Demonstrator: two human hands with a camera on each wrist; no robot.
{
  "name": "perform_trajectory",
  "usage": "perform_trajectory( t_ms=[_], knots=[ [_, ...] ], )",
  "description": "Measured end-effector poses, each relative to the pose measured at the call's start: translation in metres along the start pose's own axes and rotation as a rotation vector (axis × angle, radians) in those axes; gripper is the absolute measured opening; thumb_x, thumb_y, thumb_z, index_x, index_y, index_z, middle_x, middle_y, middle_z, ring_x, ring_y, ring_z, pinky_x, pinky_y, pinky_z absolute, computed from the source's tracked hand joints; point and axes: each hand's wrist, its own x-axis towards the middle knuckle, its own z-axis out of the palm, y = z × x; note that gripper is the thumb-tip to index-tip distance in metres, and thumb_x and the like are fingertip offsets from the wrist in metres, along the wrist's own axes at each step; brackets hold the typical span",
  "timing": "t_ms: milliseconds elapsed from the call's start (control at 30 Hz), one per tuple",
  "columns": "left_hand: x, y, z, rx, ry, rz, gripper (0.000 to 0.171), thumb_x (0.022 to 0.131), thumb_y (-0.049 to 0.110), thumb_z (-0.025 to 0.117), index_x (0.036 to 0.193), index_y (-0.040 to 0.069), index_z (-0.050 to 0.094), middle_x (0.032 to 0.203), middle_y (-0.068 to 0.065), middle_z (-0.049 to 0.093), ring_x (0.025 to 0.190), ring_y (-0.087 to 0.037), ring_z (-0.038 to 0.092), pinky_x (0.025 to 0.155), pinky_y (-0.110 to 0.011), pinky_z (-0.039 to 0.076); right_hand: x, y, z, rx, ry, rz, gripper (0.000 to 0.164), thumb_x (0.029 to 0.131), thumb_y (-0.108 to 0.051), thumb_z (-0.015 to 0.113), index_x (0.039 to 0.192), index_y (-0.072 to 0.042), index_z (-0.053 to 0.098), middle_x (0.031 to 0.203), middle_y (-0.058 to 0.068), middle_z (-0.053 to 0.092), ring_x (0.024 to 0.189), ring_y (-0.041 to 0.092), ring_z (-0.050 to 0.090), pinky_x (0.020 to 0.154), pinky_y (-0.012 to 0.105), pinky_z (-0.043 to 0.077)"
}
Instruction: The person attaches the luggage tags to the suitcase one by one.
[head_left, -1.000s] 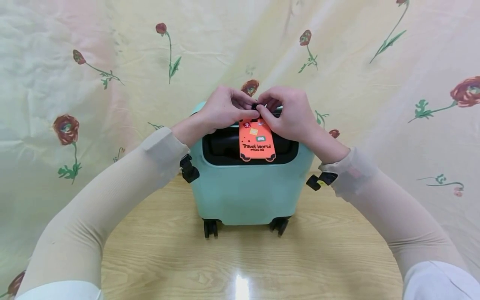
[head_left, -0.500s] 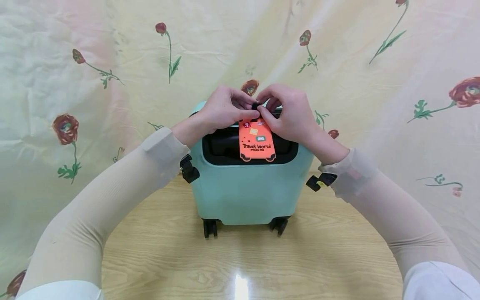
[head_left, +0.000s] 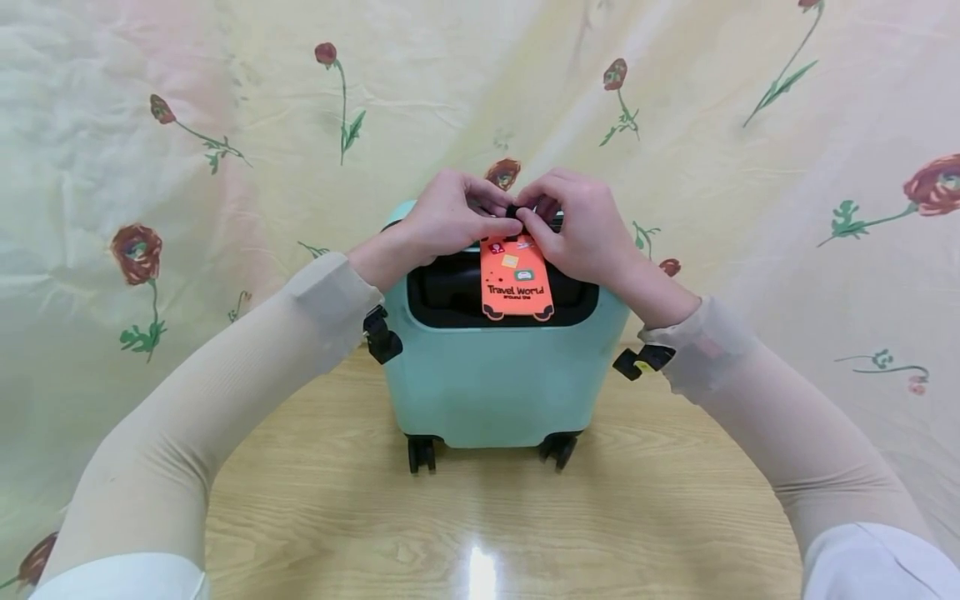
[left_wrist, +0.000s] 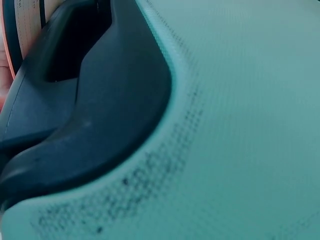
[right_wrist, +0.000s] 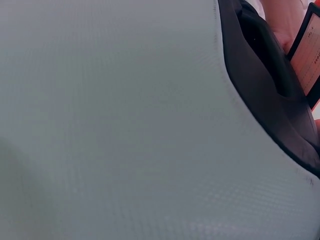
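A mint-green suitcase point(head_left: 495, 383) stands upright in the middle of the head view. Over its black handle recess point(head_left: 442, 292) hangs an orange luggage tag point(head_left: 516, 279) printed with "Travel World" and small stickers. My left hand point(head_left: 453, 217) pinches the black strap point(head_left: 514, 213) at the tag's top from the left. From the other side, my right hand point(head_left: 581, 221) pinches the same strap between thumb and fingers. The fingers hide most of the strap. In the left wrist view the tag point(left_wrist: 27, 25) shows edge-on beside the black handle point(left_wrist: 125, 75); the right wrist view also catches the tag point(right_wrist: 306, 55).
The suitcase stands on black wheels point(head_left: 422, 454) on a wood-grain surface point(head_left: 360, 525). Behind it hangs a pale cloth point(head_left: 420, 92) with red flowers. Black camera mounts point(head_left: 382, 336) sit at both wrists, close to the suitcase's sides.
The head view has shifted very slightly. Both hands stay at the strap in almost the same pose, and the tag hangs in the same place on the suitcase.
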Motion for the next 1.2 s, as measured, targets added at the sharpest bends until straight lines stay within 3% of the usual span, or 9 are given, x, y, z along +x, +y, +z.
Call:
perform_trajectory(
  t_ms=[200, 533, 1033, 1200],
  knots=[
    [0.0007, -0.0004, -0.002, -0.006, -0.008, -0.009, 0.032, 0.093, 0.021, 0.085, 0.122, 0.01, 0.079, 0.106, -0.006, 0.077, 0.093, -0.018, 0.07, 0.08, -0.026, 0.058, 0.0, 0.0016, -0.0002, 0.007, 0.003, -0.02, 0.011, 0.097, -0.009, 0.075, 0.102, 0.001, 0.079, 0.097, 0.016, 0.077, 0.081, 0.026, 0.072, 0.078, 0.042, 0.06],
    [0.0012, 0.0009, -0.0055, 0.015, -0.008, -0.061, 0.028, 0.103, 0.015, 0.068, 0.129, 0.01, 0.077, 0.128, -0.009, 0.075, 0.115, -0.018, 0.066, 0.098, -0.03, 0.057, 0.0004, 0.0047, 0.0006, 0.017, 0.013, -0.066, 0.013, 0.095, -0.009, 0.078, 0.106, -0.003, 0.081, 0.099, 0.014, 0.079, 0.081, 0.024, 0.074, 0.079, 0.042, 0.061],
    [0.0033, -0.0008, -0.0002, 0.008, 0.007, -0.058, 0.025, 0.104, 0.014, 0.069, 0.126, 0.01, 0.079, 0.127, -0.008, 0.075, 0.111, -0.017, 0.067, 0.092, -0.027, 0.056, -0.0005, 0.0009, -0.0001, -0.024, -0.064, 0.0, 0.016, 0.1, -0.009, 0.071, 0.11, 0.003, 0.076, 0.101, 0.018, 0.074, 0.084, 0.029, 0.069, 0.081, 0.044, 0.059],
    [0.0031, -0.0016, 0.0009, 0.016, 0.017, -0.066, 0.025, 0.103, 0.016, 0.07, 0.126, 0.011, 0.08, 0.126, -0.007, 0.076, 0.111, -0.017, 0.065, 0.092, -0.027, 0.056, -0.0016, 0.001, -0.0003, -0.014, -0.065, -0.014, 0.014, 0.099, -0.008, 0.071, 0.107, 0.003, 0.076, 0.098, 0.018, 0.074, 0.084, 0.029, 0.069, 0.081, 0.044, 0.06]
  ],
)
